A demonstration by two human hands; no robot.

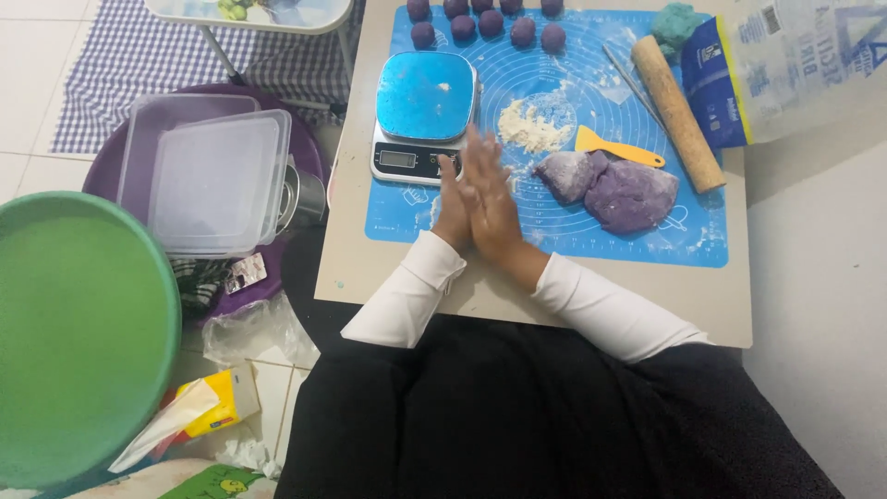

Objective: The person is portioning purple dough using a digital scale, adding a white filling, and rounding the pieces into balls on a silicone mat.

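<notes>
Left hand and right hand pressed palm to palm beside kitchen scale; grip contents hidden; purple dough lump right of scale.

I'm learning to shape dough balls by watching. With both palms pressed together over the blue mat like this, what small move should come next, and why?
Probably set the piece down in the row of purple balls at the mat's far edge. The left hand and right hand are pressed palm to palm; what lies between them is hidden. The purple dough lump beside them remains to portion.
</notes>
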